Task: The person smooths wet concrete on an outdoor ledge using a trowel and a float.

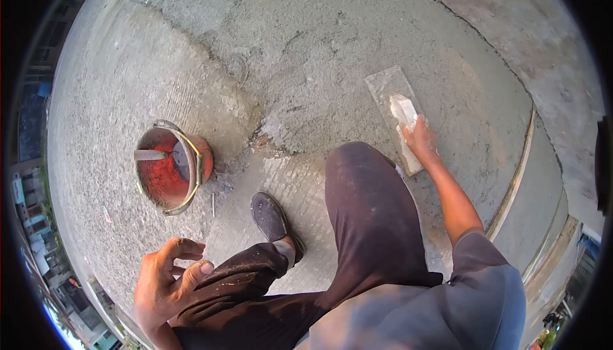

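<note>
My right hand [419, 139] is wrapped round the pale handle of a long rectangular plastering float [387, 83]. The float's flat plate lies on wet grey cement [332, 50], just beyond my bent knee. My left hand [169, 280] hangs beside my other leg, its fingers loosely curled and the thumb apart from them, with nothing held. Beyond that hand stands a red bucket [203, 158] with a cement-crusted rim and a yellowish handle. Inside the bucket a tool's handle [151, 155] leans on the rim, and its lower part is not clear.
Rough, hardened concrete [96, 126] spreads along the left. A thin board edge [516, 171] borders the wet cement at the right, with a concrete strip [530, 203] beyond it. My shoe [271, 216] rests on the concrete near the bucket, beside a small stick [213, 205].
</note>
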Motion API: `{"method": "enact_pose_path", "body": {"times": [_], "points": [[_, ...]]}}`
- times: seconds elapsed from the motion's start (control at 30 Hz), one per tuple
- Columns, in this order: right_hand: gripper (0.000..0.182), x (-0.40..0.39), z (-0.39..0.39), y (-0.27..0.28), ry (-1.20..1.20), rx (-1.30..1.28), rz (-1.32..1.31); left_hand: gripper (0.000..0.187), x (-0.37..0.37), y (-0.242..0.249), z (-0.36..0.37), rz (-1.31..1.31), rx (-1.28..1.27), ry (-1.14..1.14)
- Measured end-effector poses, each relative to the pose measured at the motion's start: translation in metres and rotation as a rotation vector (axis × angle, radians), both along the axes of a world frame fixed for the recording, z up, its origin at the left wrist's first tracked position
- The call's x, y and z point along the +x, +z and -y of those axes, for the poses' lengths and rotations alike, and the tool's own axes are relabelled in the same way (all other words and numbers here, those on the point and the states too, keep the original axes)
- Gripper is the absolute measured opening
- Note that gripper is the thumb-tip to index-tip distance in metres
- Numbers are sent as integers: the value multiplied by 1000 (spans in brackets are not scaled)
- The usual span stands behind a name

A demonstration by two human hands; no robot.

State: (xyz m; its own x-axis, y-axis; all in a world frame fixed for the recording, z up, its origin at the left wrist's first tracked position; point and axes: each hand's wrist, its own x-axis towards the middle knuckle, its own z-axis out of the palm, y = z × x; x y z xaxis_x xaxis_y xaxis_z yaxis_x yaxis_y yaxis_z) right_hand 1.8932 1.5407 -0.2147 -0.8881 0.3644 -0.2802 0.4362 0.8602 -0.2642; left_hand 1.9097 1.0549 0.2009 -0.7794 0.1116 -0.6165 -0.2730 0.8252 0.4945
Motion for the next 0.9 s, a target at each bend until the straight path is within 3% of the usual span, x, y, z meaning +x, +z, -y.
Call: {"method": "enact_pose_path", "body": {"times": [0.03,0.13,0.23,0.33,0.43,0.53,0.63,0.73,0.77,0.87,0.9], "points": [[49,0,-7,-6,-94,13,-20,42,1,0,5,-9,-30,-10],[48,-35,20,-1,28,32,-62,45,5,5,11,-116,-21,-117],[47,-101,100,8,412,-6,-47,51,1,18,5,-106,-3,-136],[45,-191,186,4,547,-18,-174,55,-1,16,3,-86,-39,-134],[49,-291,219,-6,508,20,-187,57,-1,12,3,-58,-79,-46],[53,-340,190,-3,288,61,-183,56,8,8,9,-41,-52,81],[58,-336,109,-7,52,18,-74,58,17,8,26,-13,-22,169],[59,-258,58,-18,88,96,-119,61,22,12,40,6,59,209],[57,-224,61,-15,126,107,-87,64,21,12,44,3,92,178],[52,-154,107,2,288,98,27,37,-3,29,44,180,106,-29],[52,-154,128,4,369,66,26,39,-10,29,41,155,94,-72]]}}
